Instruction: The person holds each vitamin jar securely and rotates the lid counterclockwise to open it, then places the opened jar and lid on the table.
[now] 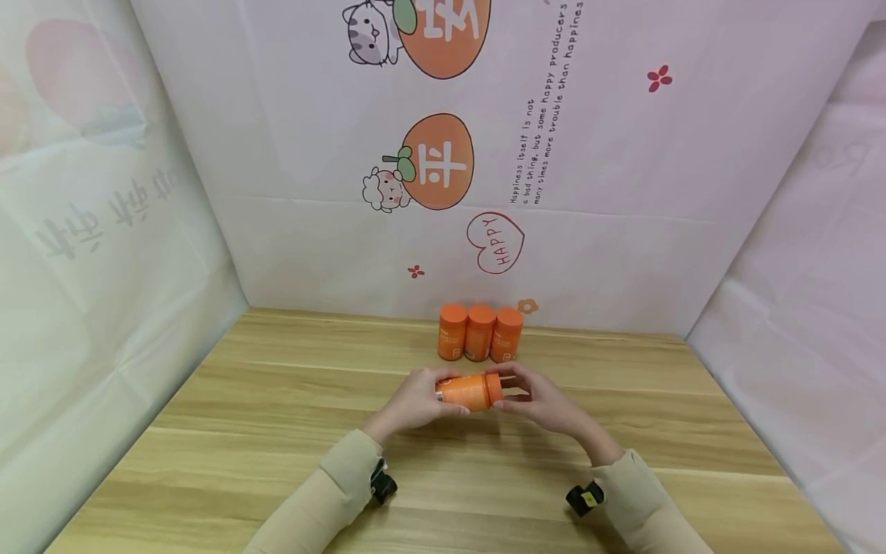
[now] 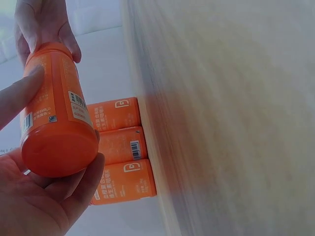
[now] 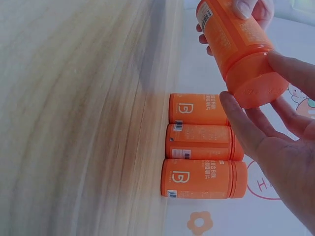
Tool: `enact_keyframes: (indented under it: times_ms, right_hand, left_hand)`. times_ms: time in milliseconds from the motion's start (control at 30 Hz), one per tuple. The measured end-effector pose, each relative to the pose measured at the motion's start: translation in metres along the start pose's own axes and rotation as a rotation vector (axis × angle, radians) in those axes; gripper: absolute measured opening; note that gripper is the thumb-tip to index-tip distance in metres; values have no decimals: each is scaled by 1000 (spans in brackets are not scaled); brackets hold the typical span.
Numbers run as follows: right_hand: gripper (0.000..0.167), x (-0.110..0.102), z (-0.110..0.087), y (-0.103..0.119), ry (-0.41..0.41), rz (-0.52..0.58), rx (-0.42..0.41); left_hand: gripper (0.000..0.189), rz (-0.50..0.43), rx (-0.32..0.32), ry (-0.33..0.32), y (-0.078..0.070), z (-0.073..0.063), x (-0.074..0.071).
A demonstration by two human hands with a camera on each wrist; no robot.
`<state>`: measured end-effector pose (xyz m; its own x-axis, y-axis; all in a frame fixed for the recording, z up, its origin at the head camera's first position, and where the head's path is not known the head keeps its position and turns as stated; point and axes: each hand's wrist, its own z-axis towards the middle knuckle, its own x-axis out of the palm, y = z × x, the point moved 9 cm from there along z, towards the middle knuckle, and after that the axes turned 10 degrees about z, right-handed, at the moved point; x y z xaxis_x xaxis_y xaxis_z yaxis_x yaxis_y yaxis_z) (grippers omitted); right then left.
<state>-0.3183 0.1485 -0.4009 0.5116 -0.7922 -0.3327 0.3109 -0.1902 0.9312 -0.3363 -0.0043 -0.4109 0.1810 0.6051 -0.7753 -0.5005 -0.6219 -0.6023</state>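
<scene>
Item: one orange bottle [image 1: 462, 392], which was held sideways above the table [image 1: 242, 408], before three upright matching bottles [image 1: 479, 335]. Left hand [image 1: 414, 400]: grip was clamped round its base end. Right hand [image 1: 543, 398]: grip was clamped about the cap [image 1: 494, 390]. Handling, as judged: probably light, stiff, rather slippery, hardly fragile; the straight-sided body seemed the surest hold.
</scene>
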Motion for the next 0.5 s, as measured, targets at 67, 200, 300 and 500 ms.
enact_keyframes:
  times_ms: [67,200,300,500]
  right_hand:
    - [50,1,0,1,8,11,-16]
    - [50,1,0,2,18,20,-43]
    - [50,0,-1,3,10,10,-59]
    - [53,-1,0,2,-4,41,-99]
  left_hand:
    - [57,-10,-6,5,0,-1,1]
    - [57,-32,-13,7,0,-1,1]
    - [57,-38,-12,4,1,0,2]
    - [57,-63,-19,9,1,0,2]
